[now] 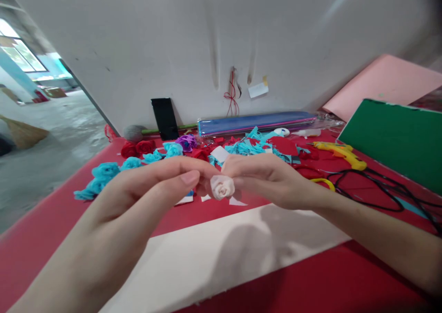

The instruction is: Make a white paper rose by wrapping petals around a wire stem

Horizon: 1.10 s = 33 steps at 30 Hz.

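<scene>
A small white paper rose [223, 187] with a tightly rolled centre is held up between my hands, its open face toward me. My right hand [267, 177] pinches the rose at its right side with thumb and fingers. From the left, my left hand [152, 193] reaches in, its bent fingers touching the rose's back edge and its thumb a little apart from it. Below both hands a long white paper strip [238, 253] lies on the red table [311, 281], with the hands' shadow on it.
Blue paper flowers [105, 171], red flowers [138, 148] and a purple flower [186, 142] sit at back left. Blue scraps [257, 145] lie behind the hands. A yellow glue gun [340, 153] with a black cord [371, 202] lies right, near a green board [397, 140]. A phone [165, 118] leans on the wall.
</scene>
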Each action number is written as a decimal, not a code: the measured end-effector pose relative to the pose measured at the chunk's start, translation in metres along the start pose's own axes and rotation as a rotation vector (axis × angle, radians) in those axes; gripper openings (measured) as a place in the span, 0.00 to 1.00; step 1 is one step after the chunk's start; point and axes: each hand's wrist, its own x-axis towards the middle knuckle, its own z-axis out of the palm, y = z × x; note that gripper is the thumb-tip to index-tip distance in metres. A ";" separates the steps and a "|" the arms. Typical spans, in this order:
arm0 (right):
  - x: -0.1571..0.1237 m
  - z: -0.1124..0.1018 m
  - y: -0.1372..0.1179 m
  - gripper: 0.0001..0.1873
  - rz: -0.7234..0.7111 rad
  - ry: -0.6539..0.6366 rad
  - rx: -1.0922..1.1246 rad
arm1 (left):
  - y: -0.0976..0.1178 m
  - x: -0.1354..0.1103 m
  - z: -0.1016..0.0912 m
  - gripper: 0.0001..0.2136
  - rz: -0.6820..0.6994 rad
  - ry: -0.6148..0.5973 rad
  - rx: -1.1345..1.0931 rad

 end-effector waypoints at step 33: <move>0.002 0.008 -0.002 0.10 0.089 -0.011 0.381 | -0.006 0.007 0.001 0.06 0.056 -0.137 0.094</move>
